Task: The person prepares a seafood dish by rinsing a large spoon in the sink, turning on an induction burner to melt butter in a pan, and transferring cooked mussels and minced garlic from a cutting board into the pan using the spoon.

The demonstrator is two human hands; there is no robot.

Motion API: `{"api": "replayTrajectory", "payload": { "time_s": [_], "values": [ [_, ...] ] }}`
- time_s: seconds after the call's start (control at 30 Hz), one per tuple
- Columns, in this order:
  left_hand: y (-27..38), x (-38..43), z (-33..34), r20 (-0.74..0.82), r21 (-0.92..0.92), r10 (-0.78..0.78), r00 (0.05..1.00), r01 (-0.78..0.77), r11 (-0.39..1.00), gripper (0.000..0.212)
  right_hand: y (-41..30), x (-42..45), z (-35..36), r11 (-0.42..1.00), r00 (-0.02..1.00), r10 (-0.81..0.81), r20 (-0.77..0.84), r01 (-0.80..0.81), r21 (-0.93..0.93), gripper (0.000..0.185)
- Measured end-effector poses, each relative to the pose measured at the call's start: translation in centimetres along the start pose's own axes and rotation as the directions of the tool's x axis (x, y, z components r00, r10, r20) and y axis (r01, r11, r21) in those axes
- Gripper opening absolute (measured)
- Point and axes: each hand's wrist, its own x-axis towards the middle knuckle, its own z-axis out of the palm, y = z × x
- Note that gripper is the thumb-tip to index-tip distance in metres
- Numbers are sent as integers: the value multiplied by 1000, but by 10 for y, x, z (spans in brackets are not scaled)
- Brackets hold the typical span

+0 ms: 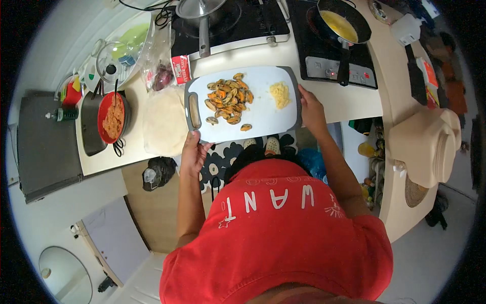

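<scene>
Both my hands grip a white cutting board with grey edges, held level at the counter's front edge. My left hand takes its near left corner, just below the board's handle slot. Around the right edge my right hand is closed, with the fingers partly hidden underneath. A pile of shelled mussels covers the left half of the board, and one mussel lies apart near the front. Chopped garlic sits in a small heap on the right side.
A frying pan with yellow liquid stands on the right induction cooker. The left cooker bears a lidded saucepan. At left are a red bowl of orange-pink minced food, an oyster sauce packet and red onions in plastic.
</scene>
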Motion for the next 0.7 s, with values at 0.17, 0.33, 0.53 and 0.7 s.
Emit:
{"api": "replayTrajectory", "payload": {
  "time_s": [0.17, 0.33, 0.53, 0.7],
  "values": [
    [2, -1, -7, 7, -4, -34, 999, 34, 999, 30, -71, 2, -19, 956, 975, -213, -69, 194, -221, 27],
    [5, 4, -5, 24, 66, -86, 996, 85, 994, 35, -114, 169, -7, 905, 847, -393, -360, 287, -313, 36],
    [3, 5, -12, 86, 74, -96, 992, 90, 993, 31, -124, 251, 30, 872, 963, -169, -209, 47, -487, 51],
    [9, 7, -10, 114, 135, -104, 988, 88, 987, 33, -137, 218, 7, 977, 955, -38, -295, -27, -213, 47]
  ]
}}
